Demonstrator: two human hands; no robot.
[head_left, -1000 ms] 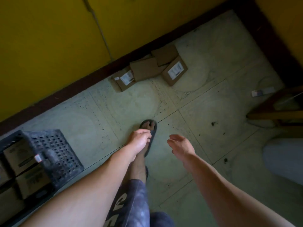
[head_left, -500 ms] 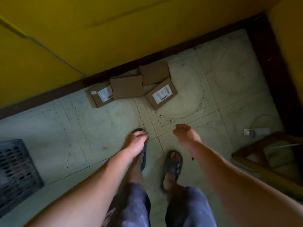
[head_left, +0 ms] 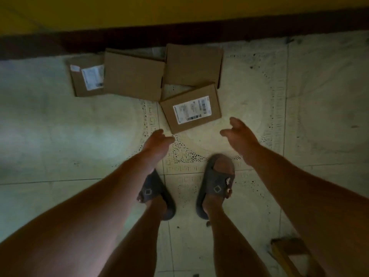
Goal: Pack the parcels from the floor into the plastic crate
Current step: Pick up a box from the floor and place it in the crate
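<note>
Tiled floor [head_left: 60,136], dark skirting [head_left: 40,45] along the top. Both bare forearms reach forward and down. Four flat cardboard parcels [head_left: 133,76] lie clustered by the skirting. The nearest, the labelled parcel [head_left: 190,108], lies tilted just beyond and between the hands, untouched. Left hand [head_left: 157,141] and right hand [head_left: 239,134]: fingers loosely spread, holding nothing.

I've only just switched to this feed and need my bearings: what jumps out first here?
Four cardboard parcels lie clustered on the tiled floor by the dark skirting under a yellow wall. The left hand and right hand reach, empty and open, toward the nearest labelled parcel, not touching it.
</note>
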